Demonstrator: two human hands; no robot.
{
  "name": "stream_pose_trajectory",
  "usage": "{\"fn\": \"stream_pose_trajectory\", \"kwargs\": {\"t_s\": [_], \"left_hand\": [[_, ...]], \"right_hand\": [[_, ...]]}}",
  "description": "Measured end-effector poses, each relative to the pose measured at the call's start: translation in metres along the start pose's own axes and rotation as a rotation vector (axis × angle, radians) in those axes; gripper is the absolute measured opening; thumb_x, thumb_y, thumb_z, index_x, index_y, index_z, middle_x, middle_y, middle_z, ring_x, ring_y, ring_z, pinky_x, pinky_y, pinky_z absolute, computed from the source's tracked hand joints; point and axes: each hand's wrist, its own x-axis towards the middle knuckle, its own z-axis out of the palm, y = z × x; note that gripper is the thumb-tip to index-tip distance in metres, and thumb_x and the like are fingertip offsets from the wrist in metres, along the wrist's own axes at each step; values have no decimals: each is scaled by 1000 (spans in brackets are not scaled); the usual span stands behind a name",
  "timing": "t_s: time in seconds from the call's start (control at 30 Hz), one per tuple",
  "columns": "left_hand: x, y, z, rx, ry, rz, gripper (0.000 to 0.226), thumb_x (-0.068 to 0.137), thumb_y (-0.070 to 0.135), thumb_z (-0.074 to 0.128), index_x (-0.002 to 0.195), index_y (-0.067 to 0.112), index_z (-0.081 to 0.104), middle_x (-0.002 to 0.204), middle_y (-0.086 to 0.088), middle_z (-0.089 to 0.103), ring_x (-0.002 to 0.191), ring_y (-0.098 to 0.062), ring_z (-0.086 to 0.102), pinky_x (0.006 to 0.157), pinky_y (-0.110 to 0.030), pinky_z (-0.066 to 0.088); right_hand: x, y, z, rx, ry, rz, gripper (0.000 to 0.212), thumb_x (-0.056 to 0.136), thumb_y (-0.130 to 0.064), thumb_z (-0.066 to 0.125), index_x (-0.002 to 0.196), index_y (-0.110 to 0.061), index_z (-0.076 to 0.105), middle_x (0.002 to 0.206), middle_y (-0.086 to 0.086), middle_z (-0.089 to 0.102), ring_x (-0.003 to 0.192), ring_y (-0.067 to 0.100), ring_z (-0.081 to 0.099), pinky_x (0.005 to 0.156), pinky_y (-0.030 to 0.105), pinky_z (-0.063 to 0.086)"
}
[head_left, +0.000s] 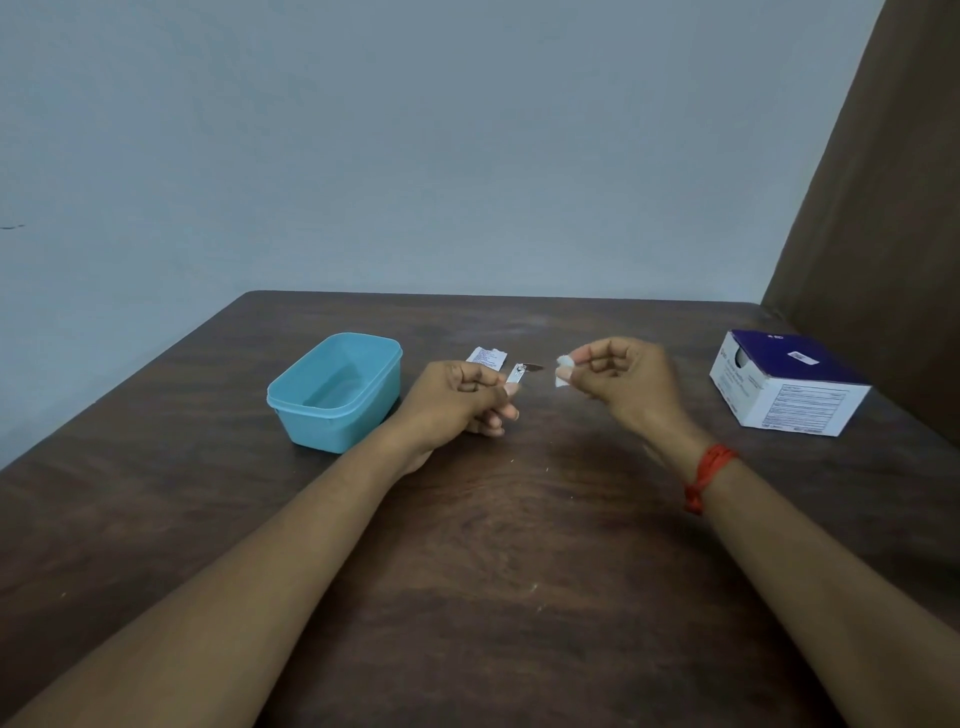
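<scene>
My left hand (460, 397) hovers over the middle of the dark wooden table (467, 519) and pinches a small metal nail clipper (517, 376) whose tip points to the right. My right hand (623, 382) is a short way to the right, fingers curled, pinching a small white folded swab (562, 370) between thumb and forefinger. The swab and the clipper are apart, with a small gap between them. A torn white sachet wrapper (485, 357) lies on the table just behind my left hand.
A light blue plastic tub (335, 392), open and without contents, stands left of my left hand. A white and purple cardboard box (784, 382) sits at the right near a brown curtain (883, 208). A grey wall is behind the table's far edge.
</scene>
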Motion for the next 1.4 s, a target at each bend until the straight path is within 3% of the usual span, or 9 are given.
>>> {"fn": "stream_pose_trajectory", "kwargs": {"t_s": [0.13, 0.23, 0.37, 0.5, 0.63, 0.73, 1.03, 1.23, 1.4], "left_hand": [[-3, 1, 3, 52, -52, 21, 12, 88, 21, 78, 97, 13, 77, 78, -10, 76, 56, -8, 57, 61, -24, 56], [-3, 2, 3, 74, -69, 41, 11, 89, 22, 76, 98, 16, 79, 75, -7, 75, 55, -7, 50, 61, -23, 55], [-4, 1, 1, 61, -73, 47, 11, 93, 19, 72, 100, 17, 80, 75, -5, 72, 55, -6, 49, 60, -24, 54], [-4, 2, 0, 46, -75, 48, 12, 94, 20, 70, 100, 19, 81, 74, -3, 70, 56, -6, 49, 61, -23, 54], [-4, 3, 0, 37, -86, 48, 13, 95, 21, 69, 102, 19, 80, 74, -1, 69, 57, -7, 49, 61, -22, 54], [-4, 3, 0, 34, -90, 49, 15, 95, 19, 69, 106, 17, 79, 75, -1, 70, 57, -7, 49, 61, -22, 54], [-3, 1, 0, 71, -70, 75, 17, 96, 15, 67, 110, 13, 76, 79, -7, 70, 58, -7, 50, 62, -23, 56], [-1, -2, 4, 142, -44, 120, 10, 95, 15, 67, 97, 16, 78, 72, -4, 69, 58, -8, 54, 62, -23, 56], [0, -5, 2, 135, -16, 101, 10, 95, 16, 69, 97, 14, 78, 71, -2, 70, 56, -6, 55, 63, -24, 58]], "right_hand": [[3, 1, -2, -222, 106, -350, 15, 79, -17, 84, 76, -27, 73, 75, -16, 70, 61, -2, 58, 59, 9, 43], [0, 2, 2, -313, 20, -454, 12, 79, -19, 83, 80, -27, 74, 84, -21, 73, 71, 0, 65, 65, 16, 52], [-3, 7, 7, -316, -105, -389, 15, 78, -20, 85, 81, -32, 75, 88, -18, 76, 72, 4, 69, 69, 34, 59], [-1, 7, 4, -219, -151, -353, 3, 86, -32, 78, 85, -29, 78, 86, -19, 76, 75, 8, 71, 70, 36, 59], [1, 3, 2, -106, -196, -284, 9, 89, -20, 76, 88, -29, 75, 85, -8, 78, 83, 12, 74, 80, 38, 58], [2, 3, 2, -79, -233, -256, 18, 83, -15, 81, 95, -27, 74, 91, -1, 77, 86, 13, 72, 81, 33, 56], [2, 1, -1, -228, -255, -226, 15, 80, -25, 83, 79, -36, 74, 71, -18, 71, 62, -7, 58, 64, 16, 44], [3, 4, 2, -297, -294, -194, 9, 84, -24, 80, 86, -16, 78, 78, -5, 73, 68, 4, 59, 69, 26, 48], [3, 10, -2, -330, -349, -165, 13, 85, -22, 79, 87, -9, 79, 74, -3, 72, 60, -1, 55, 64, 20, 45]]}}
